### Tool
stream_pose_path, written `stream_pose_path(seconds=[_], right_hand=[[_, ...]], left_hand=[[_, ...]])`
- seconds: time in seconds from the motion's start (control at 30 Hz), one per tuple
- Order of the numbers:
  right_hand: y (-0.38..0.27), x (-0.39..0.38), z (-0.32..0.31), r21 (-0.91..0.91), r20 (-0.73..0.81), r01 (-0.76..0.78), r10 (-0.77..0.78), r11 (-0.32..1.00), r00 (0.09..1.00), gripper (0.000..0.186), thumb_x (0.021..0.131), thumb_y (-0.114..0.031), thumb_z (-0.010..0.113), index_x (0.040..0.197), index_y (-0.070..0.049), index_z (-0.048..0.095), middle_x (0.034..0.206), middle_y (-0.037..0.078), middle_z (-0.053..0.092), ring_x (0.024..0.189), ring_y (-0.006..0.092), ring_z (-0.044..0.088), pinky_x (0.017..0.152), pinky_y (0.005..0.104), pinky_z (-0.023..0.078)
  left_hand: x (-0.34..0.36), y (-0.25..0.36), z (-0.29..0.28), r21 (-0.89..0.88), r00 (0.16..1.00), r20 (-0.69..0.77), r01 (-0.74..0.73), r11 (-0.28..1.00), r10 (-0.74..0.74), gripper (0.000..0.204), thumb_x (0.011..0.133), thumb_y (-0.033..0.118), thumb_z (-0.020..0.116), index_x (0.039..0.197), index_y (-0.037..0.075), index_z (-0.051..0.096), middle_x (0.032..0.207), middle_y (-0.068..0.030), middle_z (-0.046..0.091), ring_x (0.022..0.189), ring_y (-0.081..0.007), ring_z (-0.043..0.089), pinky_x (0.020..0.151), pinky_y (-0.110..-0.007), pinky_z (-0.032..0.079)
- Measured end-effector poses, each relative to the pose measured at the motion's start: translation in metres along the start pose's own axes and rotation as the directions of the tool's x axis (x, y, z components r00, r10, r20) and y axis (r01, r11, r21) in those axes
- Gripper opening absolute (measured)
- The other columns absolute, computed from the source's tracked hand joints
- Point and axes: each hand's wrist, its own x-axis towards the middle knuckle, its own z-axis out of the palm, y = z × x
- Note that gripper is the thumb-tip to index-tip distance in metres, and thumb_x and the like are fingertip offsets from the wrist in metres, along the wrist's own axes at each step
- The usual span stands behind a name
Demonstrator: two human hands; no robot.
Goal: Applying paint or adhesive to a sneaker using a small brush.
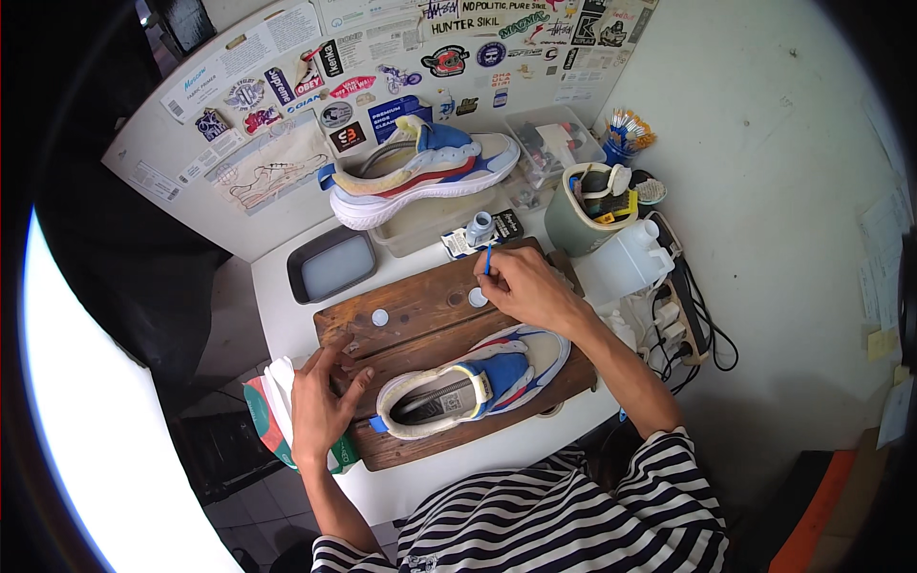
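My right hand (523,288) pinches a thin paintbrush with a blue handle (488,258); its tip is hidden by my fingers. Just under those fingers, a small round white cap (478,298) lies on the dark wooden board (430,329). Another pale cap or disc (380,317) rests further left on the board. My left hand (328,396) holds nothing, its fingers apart over the board's left edge. Between my hands a white, blue and red sneaker (506,382) without laces stands on the board, toe to the right. A small open bottle (480,227) is behind the board.
A second sneaker (420,177) sits on a clear plastic box at the back. Around the board are a dark tray (332,265), a grey-green bin (585,215) of tools, a translucent jug (626,260), a cup of brushes (623,138), cables (707,320) and a tissue pack (272,415).
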Motion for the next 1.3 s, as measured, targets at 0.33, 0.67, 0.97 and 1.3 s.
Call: stream_pose_path(seconds=[0.33, 0.67, 0.97, 1.3], right_hand=[[-0.0024, -0.0016, 0.0006, 0.038, 0.049, 0.000, -0.002, 0.999, 0.999, 0.008, 0.093, -0.004, 0.070, 0.096, 0.003, 0.067, 0.080, 0.019, 0.074, 0.073, 0.0290, 0.076, 0.068, 0.0382, 0.058], [-0.0024, -0.0014, 0.0022, -0.001, 0.051, 0.018, -0.018, 1.000, 0.999, 0.009, 0.092, -0.004, 0.070, 0.097, 0.003, 0.067, 0.080, 0.018, 0.074, 0.072, 0.0295, 0.074, 0.069, 0.0393, 0.058], [-0.0030, -0.0015, 0.0028, 0.055, 0.018, 0.020, -0.021, 0.998, 1.000, 0.008, 0.091, -0.004, 0.069, 0.095, 0.003, 0.068, 0.082, 0.019, 0.073, 0.074, 0.0330, 0.073, 0.071, 0.0421, 0.057], [-0.0012, -0.0013, 0.0050, 0.048, 0.001, 0.031, -0.031, 0.998, 1.000, 0.008, 0.088, -0.003, 0.070, 0.093, 0.003, 0.067, 0.084, 0.018, 0.073, 0.076, 0.0354, 0.073, 0.073, 0.0434, 0.057]], left_hand=[[-0.0037, 0.0002, -0.0015, -0.005, 1.000, -0.012, -0.007, 1.000, 0.007, 0.050, 0.085, 0.013, 0.085, 0.131, 0.000, 0.070, 0.093, -0.0120, 0.072, 0.067, -0.0191, 0.066, 0.065, -0.035, 0.053], [-0.0034, 0.0034, -0.0019, -0.011, 1.000, 0.002, -0.004, 1.000, 0.004, 0.050, 0.086, 0.015, 0.085, 0.131, -0.001, 0.070, 0.094, -0.0129, 0.073, 0.073, -0.0224, 0.068, 0.069, -0.037, 0.055], [-0.0036, 0.0058, -0.0006, -0.022, 0.999, 0.022, 0.028, 0.999, -0.028, 0.053, 0.084, 0.010, 0.085, 0.133, 0.000, 0.069, 0.094, -0.0102, 0.072, 0.073, -0.0163, 0.065, 0.069, -0.033, 0.052], [-0.0051, 0.0053, 0.0005, -0.009, 1.000, 0.005, -0.005, 1.000, 0.005, 0.053, 0.084, 0.010, 0.085, 0.133, 0.000, 0.069, 0.095, -0.0111, 0.072, 0.073, -0.0163, 0.066, 0.069, -0.033, 0.053]])
